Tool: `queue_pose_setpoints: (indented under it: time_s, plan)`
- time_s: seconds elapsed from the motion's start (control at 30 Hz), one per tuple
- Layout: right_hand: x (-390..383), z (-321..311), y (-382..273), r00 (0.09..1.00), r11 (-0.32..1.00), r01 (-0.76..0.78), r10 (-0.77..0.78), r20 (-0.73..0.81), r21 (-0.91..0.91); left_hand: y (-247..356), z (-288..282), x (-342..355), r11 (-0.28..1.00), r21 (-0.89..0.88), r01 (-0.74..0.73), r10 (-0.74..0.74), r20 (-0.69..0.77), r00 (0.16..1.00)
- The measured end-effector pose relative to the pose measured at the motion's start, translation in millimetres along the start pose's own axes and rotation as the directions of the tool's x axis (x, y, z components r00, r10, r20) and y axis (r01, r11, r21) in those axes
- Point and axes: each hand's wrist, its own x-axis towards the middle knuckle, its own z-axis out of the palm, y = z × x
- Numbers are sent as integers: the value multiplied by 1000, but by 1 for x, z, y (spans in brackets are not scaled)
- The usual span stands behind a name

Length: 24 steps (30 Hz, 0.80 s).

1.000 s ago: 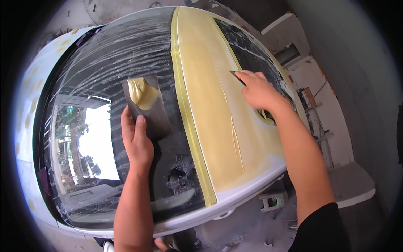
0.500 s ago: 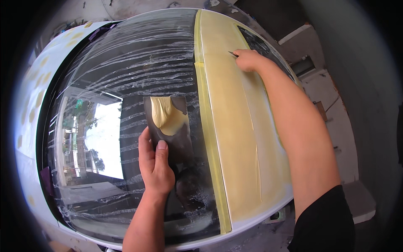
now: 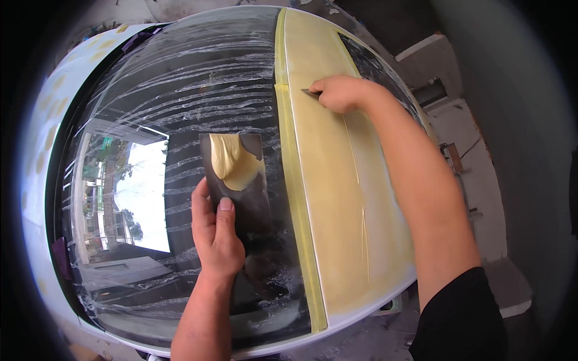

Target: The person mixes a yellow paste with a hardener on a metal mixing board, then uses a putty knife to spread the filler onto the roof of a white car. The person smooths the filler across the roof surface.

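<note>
Head view, left fisheye of a head-worn pair, faces down from above; near the bare left hand (image 3: pixel 220 237) and bare right hand (image 3: pixel 344 93), wide enough for the long yellow-coated car panel (image 3: pixel 331 198) and dark, white-streaked curved glass pane (image 3: pixel 198 108)
</note>
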Motion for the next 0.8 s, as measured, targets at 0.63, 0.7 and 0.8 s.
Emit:
queue_pose_setpoints:
  time_s: [0.63,0.7,0.8]
  plan:
    - [-229,66,-33,990,990,143,-143,-11,12,1,-3,-1,998,-59,13,-12,8,1000]
    - [-241,67,-36,920,988,154,-131,-368,32,1,-3,-2,994,-103,20,-16,40,999]
    - [-244,73,-51,807,971,228,-145,-572,75,3,-4,-4,987,-129,92,-85,62,994]
